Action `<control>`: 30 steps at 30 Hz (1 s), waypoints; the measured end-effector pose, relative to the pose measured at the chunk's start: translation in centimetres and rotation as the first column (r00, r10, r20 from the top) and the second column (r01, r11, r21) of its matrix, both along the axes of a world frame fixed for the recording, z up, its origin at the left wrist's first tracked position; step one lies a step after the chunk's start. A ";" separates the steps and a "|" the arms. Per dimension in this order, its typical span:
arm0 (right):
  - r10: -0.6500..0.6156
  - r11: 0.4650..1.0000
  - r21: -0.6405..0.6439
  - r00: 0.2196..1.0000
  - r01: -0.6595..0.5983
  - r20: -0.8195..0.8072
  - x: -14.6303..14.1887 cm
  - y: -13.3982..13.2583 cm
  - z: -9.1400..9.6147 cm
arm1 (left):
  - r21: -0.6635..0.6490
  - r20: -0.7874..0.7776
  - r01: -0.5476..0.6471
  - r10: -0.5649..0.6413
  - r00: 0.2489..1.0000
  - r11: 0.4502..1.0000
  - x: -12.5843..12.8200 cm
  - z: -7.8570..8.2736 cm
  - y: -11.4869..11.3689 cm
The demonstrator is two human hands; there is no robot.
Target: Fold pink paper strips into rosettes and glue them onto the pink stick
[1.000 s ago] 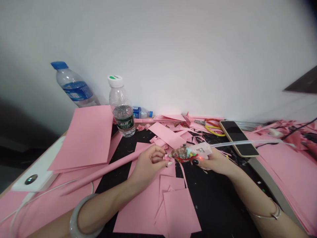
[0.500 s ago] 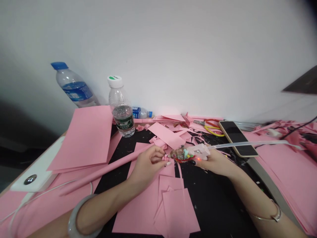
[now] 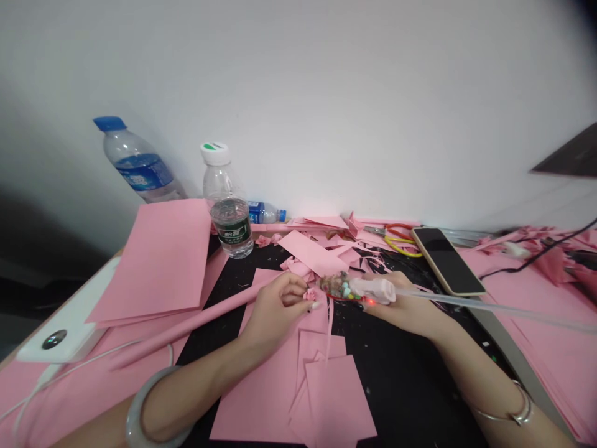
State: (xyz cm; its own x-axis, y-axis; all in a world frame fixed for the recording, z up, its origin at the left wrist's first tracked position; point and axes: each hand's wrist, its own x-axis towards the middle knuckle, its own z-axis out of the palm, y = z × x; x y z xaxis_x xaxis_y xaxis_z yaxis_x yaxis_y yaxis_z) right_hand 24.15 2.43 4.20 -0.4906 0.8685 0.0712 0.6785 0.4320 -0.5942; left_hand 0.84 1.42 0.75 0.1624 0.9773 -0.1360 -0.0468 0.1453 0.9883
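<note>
Along the back edge of the bench, against the wall: a tilted bottle at the left, an upright bottle just right of it, a small bottle lying just beyond that, then scissors. Right of the scissors, a phone. On the left half, paper sheets, with a paper tube in front, running up to the left hand. Between the hands, a beaded cluster, touching the corded tool in the right hand.
</note>
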 end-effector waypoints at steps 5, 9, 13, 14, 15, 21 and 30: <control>-0.233 0.954 0.208 0.971 0.217 0.059 0.5 0.7 -0.7 | -0.003 0.042 0.000 0.001 0.999 1.000 -0.1 -0.5 0.0; -0.528 0.795 0.414 0.842 0.444 0.110 1.5 1.7 -1.3 | 0.019 0.083 -0.034 0.032 0.996 0.999 -0.2 -0.5 0.1; -0.635 0.732 0.458 0.749 0.504 0.190 2.5 2.5 -1.6 | 0.068 0.083 -0.085 0.079 0.993 0.994 -0.3 -0.2 0.2; -0.646 0.729 0.456 0.735 0.511 0.209 2.6 2.7 -1.8 | 0.081 0.074 -0.092 0.086 0.993 0.992 -0.3 -0.2 0.2; -0.659 0.724 0.455 0.716 0.519 0.231 2.8 2.8 -2.0 | 0.093 0.063 -0.097 0.091 0.994 0.991 -0.3 -0.2 0.2; -0.697 0.716 0.428 0.592 0.551 0.405 2.9 3.1 -3.4 | 0.118 0.041 -0.084 0.080 0.996 0.989 -0.3 -0.2 0.0; -0.534 0.716 0.549 0.844 0.431 0.035 1.1 1.8 -1.4 | 0.097 0.022 0.029 -0.031 0.999 0.995 -0.1 -0.7 -0.5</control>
State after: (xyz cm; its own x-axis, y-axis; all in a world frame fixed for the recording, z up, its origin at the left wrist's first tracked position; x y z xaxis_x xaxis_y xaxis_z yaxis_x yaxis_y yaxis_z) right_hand 25.23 4.26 2.76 -0.0630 0.8523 0.5192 0.9483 0.2134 -0.2351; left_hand 0.73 0.94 0.05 0.1941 0.9803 -0.0368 -0.0676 0.0508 0.9964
